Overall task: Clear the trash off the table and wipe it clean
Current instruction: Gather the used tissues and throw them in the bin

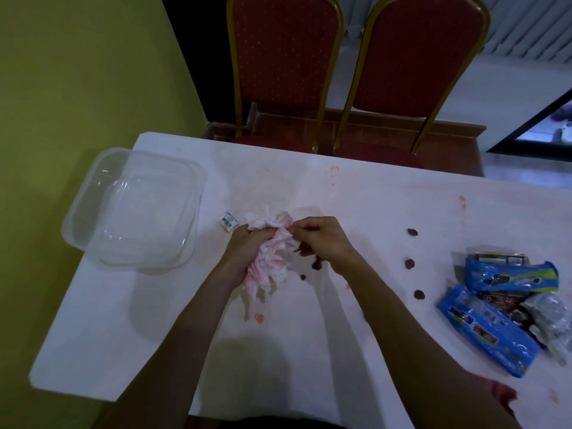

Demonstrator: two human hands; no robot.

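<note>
Both forearms reached forward from the near edge, converging over the middle of the white table (387, 193). Left hand (240, 252) turned palm-in, fingers curled tight around a crumpled, pink-stained tissue (272, 258), wad bunched against the palm with loose ends hanging toward the tabletop. Right hand (323, 243) knuckles-up, wrist bent slightly, fingertips pinched closed on the tissue's upper right edge. Tissue held between the two hands, just above the table's centre.

Just left of the tissue, a small barcode scrap (228, 222) lay flat. Further left, a clear tub (136, 209) sat at the table's left edge, overhanging it a little. Dark crumbs (412, 232) dotted the surface to the right of the hands, some below the right wrist. Blue wrappers (495, 329) piled near the right edge. Pink smears (462, 202) marked the far side and a pink spot (259, 318) lay below the tissue. Two red chairs (284, 57) stood behind the table.
</note>
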